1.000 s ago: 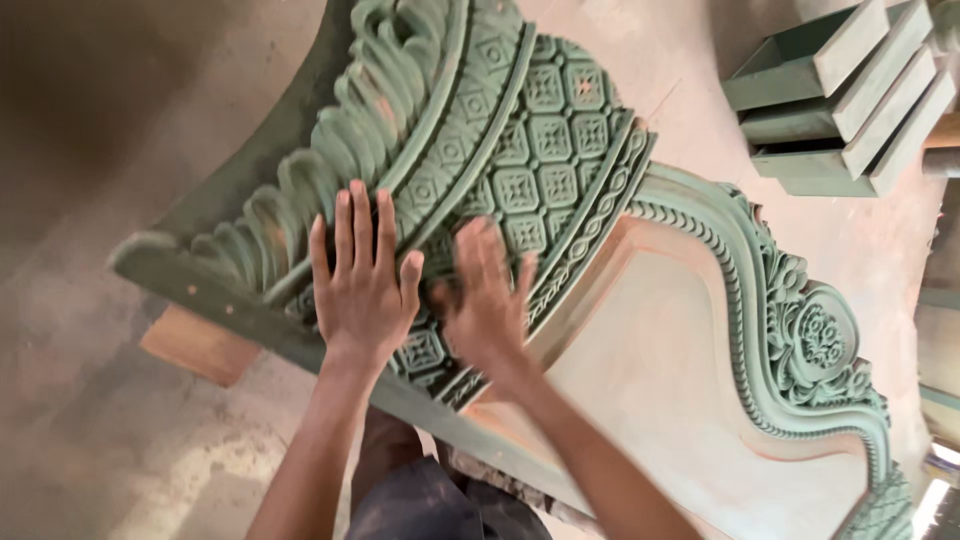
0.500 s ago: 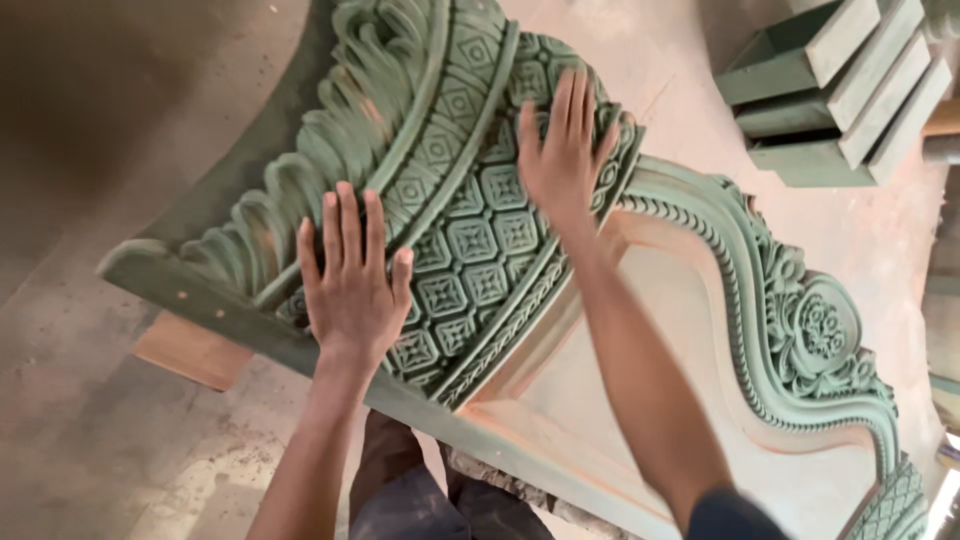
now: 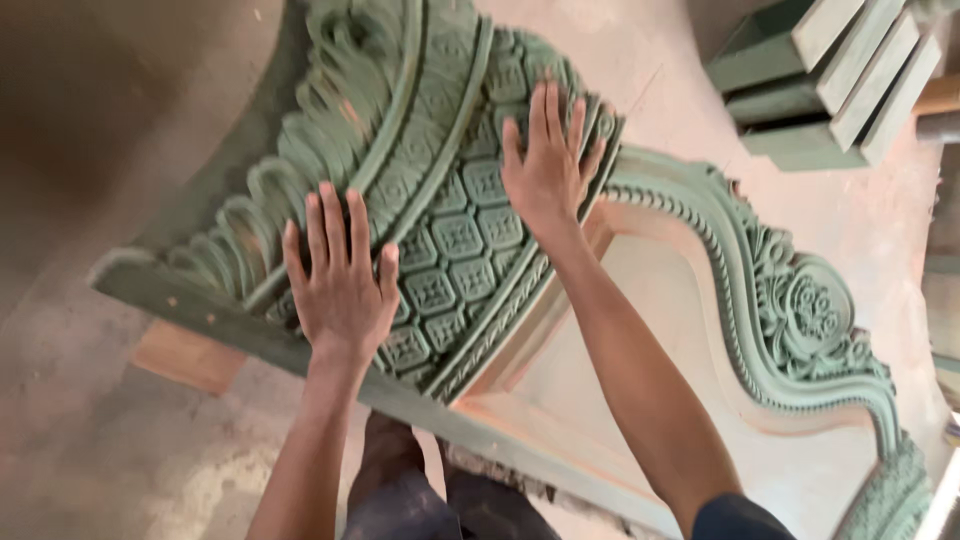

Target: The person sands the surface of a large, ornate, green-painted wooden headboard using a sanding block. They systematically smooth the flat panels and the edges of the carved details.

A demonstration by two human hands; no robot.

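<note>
While both hands lie flat on it, the green carved panel [image 3: 440, 200] rests tilted over a pale wood frame [image 3: 640, 390], its lower edge on a wood block [image 3: 190, 355] on the floor [image 3: 90, 440]. Left hand [image 3: 340, 280]: fingers spread, palm pressed on the lattice relief near the lower edge, gripping nothing. Right hand [image 3: 548, 165]: fingers spread, flat on the relief farther up. A green scrolled border [image 3: 800, 310] edges the frame. Green blocks [image 3: 830, 80] stand stacked beyond.

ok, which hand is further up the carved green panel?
The right hand. It lies flat high on the diamond-pattern band, near the panel edge; the left hand rests lower, by the leaf ridges.
</note>
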